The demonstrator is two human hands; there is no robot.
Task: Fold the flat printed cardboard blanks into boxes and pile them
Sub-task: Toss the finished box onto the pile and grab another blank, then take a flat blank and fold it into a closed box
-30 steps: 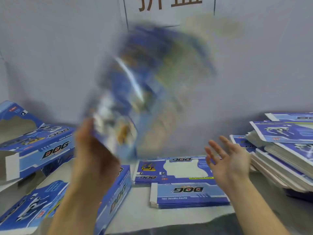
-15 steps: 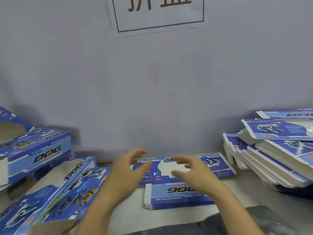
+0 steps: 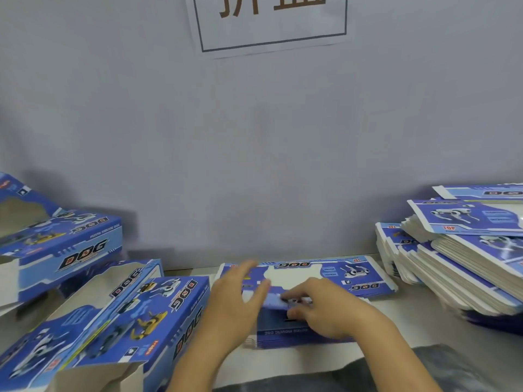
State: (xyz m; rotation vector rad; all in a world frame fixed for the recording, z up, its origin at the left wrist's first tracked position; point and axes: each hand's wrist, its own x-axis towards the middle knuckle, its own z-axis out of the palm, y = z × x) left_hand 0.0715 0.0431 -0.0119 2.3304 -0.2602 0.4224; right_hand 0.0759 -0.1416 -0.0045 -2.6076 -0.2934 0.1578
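I see both hands over the small stack of flat blanks (image 3: 297, 329) lying on the tabletop (image 3: 396, 329) in front of me. Left hand (image 3: 237, 304): fingers straight and spread, lying flat on the stack's left part, grip open. Right hand (image 3: 325, 309): fingers curled over the edge of the top blank (image 3: 276, 301), which is lifted a little off the stack; grip closed on that blank. Behind the stack, one more blank (image 3: 325, 274) lies flat against the wall (image 3: 254, 151). Left of the stack, folded boxes (image 3: 127, 321) are piled, some with open ends. Right of the stack, a tall slumped heap of blanks (image 3: 467, 264). Paper sign (image 3: 271, 21) on the wall above the stack.
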